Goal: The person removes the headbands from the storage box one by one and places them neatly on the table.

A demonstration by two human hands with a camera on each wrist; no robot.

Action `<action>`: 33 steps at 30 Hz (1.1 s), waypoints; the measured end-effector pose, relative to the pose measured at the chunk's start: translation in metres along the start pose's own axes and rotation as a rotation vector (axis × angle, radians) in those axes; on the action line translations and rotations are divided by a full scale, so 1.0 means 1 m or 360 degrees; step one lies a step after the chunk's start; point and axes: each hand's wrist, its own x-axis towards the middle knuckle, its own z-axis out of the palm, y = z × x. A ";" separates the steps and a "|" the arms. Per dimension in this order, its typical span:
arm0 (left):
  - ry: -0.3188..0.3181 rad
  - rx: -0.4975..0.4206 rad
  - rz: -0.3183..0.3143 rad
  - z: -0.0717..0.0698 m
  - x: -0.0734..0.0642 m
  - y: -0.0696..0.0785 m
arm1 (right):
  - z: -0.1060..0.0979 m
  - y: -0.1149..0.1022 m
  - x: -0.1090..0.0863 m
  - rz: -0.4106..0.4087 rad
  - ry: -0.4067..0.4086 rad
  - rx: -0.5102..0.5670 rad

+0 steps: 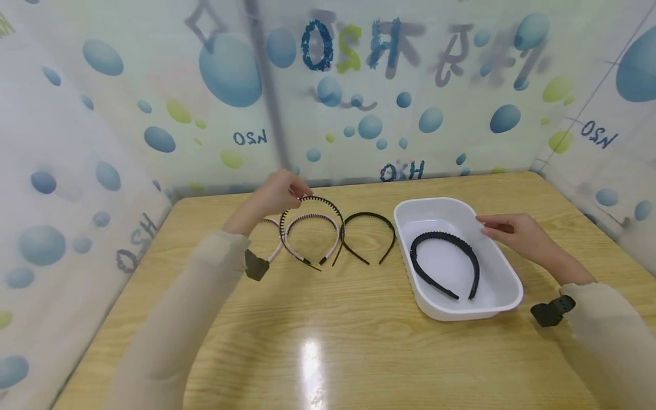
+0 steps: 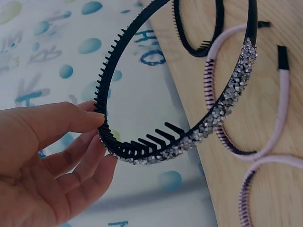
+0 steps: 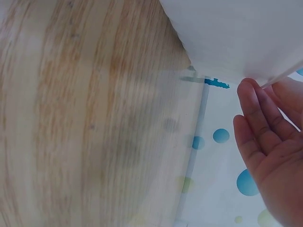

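Observation:
My left hand (image 1: 281, 192) pinches a black toothed headband (image 2: 208, 124) by the top of its arch, raised over the table. Silvery stones cover its outer side in the left wrist view. Behind and beneath it lie a pink headband (image 2: 282, 94), another pink headband (image 1: 277, 250) partly hidden by my arm, and a thin black headband (image 1: 369, 214). On the right, my right hand (image 1: 515, 232) grips the rim of a white plastic basin (image 1: 435, 208) between thumb and fingers. Inside the basin rests a wider black headband (image 1: 446, 235).
The wooden table (image 1: 328, 319) reaches back to a white curtain (image 1: 359, 148) printed with blue and green dots. More curtain hangs along both sides. Black straps with small dark devices sit at both wrists.

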 end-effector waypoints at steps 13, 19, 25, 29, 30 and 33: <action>0.0057 0.0005 -0.0031 -0.007 -0.027 -0.035 | 0.001 0.000 0.000 -0.0036 0.0016 0.0011; 0.0043 -0.0009 -0.0057 -0.011 -0.040 -0.047 | 0.000 0.000 0.000 -0.0008 0.0008 0.0013; 0.0006 0.0033 -0.0082 -0.014 -0.053 -0.054 | -0.001 -0.002 0.000 0.0003 0.0008 0.0013; -0.0017 0.0049 -0.0088 -0.015 -0.060 -0.058 | -0.001 -0.003 -0.001 -0.0003 0.0008 0.0014; -0.0020 0.0045 -0.0086 -0.015 -0.062 -0.059 | 0.000 -0.003 -0.001 -0.0003 0.0006 0.0016; -0.0026 0.0023 -0.0069 -0.014 -0.067 -0.064 | 0.000 -0.003 0.000 -0.0002 0.0002 0.0013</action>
